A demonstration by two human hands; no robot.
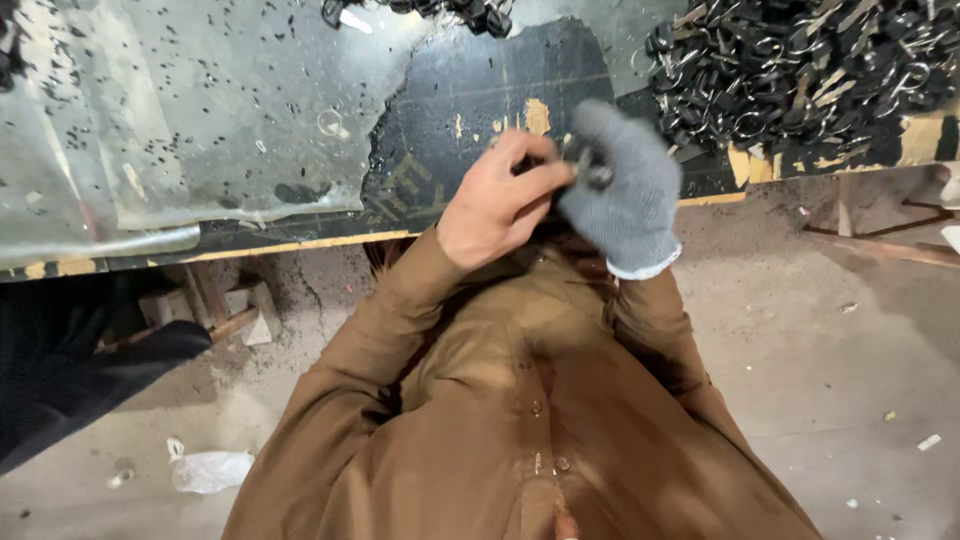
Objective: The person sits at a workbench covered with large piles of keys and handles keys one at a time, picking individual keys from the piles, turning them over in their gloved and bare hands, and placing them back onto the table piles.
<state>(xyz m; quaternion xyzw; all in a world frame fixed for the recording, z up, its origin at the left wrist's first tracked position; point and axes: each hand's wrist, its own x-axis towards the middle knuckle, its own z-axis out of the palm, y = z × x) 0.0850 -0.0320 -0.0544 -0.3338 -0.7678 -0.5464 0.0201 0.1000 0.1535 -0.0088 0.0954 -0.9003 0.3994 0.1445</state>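
My bare left hand (497, 197) and my right hand (625, 186), which wears a grey knit glove, meet just in front of the table edge. Both pinch one small dark metal part (592, 168) between their fingertips. Its exact shape is partly hidden by the fingers. A large heap of similar black parts with metal rings (800, 70) lies on the dark worktable (470, 95) to the upper right, apart from my hands. My brown sleeves and shirt fill the lower middle of the view.
A clear plastic sheet (180, 120) speckled with small dark bits covers the table's left half. A few more black parts (470, 12) lie at the top edge. Below are a dusty concrete floor, wood blocks (250, 310), a crumpled white bag (208, 468) and someone's dark clothing (60, 370) at left.
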